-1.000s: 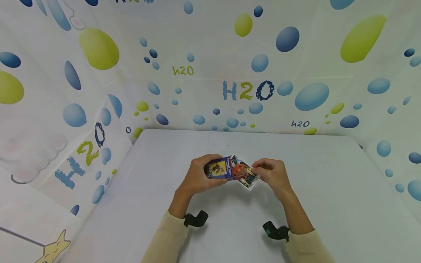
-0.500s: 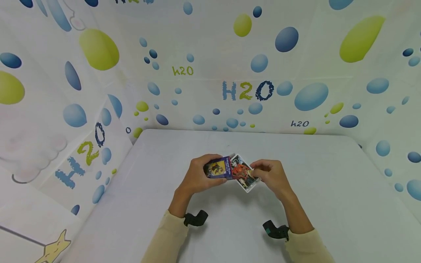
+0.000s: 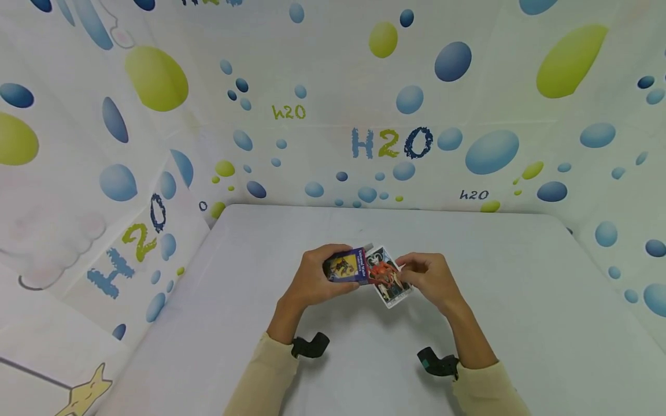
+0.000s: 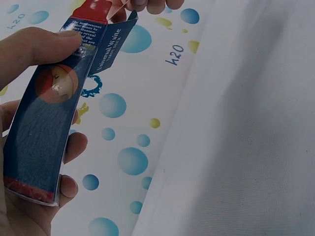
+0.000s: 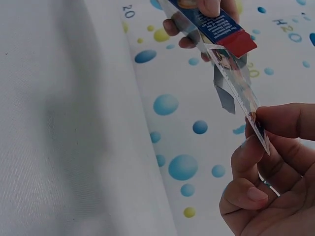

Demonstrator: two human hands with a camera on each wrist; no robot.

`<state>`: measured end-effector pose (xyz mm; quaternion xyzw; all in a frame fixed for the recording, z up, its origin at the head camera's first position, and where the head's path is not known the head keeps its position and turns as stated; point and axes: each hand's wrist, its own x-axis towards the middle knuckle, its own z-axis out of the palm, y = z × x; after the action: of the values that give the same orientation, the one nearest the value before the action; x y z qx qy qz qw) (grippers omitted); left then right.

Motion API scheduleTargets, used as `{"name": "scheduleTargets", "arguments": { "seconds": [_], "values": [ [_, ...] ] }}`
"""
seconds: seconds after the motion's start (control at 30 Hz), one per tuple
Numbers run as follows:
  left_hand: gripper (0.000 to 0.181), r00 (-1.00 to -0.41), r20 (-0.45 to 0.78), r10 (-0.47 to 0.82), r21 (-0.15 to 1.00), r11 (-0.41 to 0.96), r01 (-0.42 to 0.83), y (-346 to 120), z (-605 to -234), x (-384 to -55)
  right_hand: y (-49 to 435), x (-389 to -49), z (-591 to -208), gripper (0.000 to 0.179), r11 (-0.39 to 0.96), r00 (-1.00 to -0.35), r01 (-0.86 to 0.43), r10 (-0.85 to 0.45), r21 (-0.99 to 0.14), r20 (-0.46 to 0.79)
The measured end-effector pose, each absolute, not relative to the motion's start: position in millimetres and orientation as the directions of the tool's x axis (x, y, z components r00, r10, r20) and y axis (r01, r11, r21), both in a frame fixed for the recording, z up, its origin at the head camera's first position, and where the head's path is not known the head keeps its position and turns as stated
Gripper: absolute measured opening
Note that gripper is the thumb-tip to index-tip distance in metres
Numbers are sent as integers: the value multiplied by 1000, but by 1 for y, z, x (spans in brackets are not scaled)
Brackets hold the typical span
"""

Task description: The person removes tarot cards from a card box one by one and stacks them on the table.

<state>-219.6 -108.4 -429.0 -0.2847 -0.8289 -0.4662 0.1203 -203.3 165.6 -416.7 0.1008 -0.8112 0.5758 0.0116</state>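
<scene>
My left hand [image 3: 309, 282] grips a dark blue tarot card box [image 3: 346, 267], thumb on one narrow side and fingers round the other in the left wrist view. "Universal Waite Tarot Deck" reads on its unfolded end flap [image 4: 109, 45]. At the box's open right end, a white-edged picture card [image 3: 383, 276] stands out at a slant. My right hand [image 3: 430, 281] pinches that card near its outer edge between thumb and fingers. In the right wrist view the card [image 5: 235, 83] appears nearly edge-on beside a red flap [image 5: 241, 45]. Whether its inner end touches the box I cannot tell.
Both hands are above a white-covered table [image 3: 250, 242]. A white backdrop [image 3: 333, 86] with blue and green spots stands behind it and along the sides. Black wrist-worn devices [image 3: 311, 345] stick out inward from both cuffs.
The picture card has turned a little, its lower end swinging down and toward me. The box and both hands have hardly moved.
</scene>
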Motion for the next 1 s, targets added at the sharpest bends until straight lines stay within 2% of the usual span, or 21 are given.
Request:
{"name": "scheduleTargets", "arguments": {
  "seconds": [0.2, 0.53, 0.77, 1.0],
  "values": [
    [68, -811, 461, 359, 706, 405, 581, -109, -429, -219, 166, -204, -416, 13, 293, -978, -177, -160, -940, 134],
    [69, -812, 466, 352, 698, 418, 582, -111, -429, -220, 170, -205, -417, 15, 257, -991, -119, -96, -959, 98],
    [68, -817, 468, 335, 693, 435, 575, -112, -431, -221, 182, -209, -420, 19, 217, -999, -37, -25, -976, 32],
    [67, -829, 449, 333, 712, 427, 557, -112, -431, -221, 190, -215, -429, 21, 236, -997, 66, 46, -969, -56]
  ]
}}
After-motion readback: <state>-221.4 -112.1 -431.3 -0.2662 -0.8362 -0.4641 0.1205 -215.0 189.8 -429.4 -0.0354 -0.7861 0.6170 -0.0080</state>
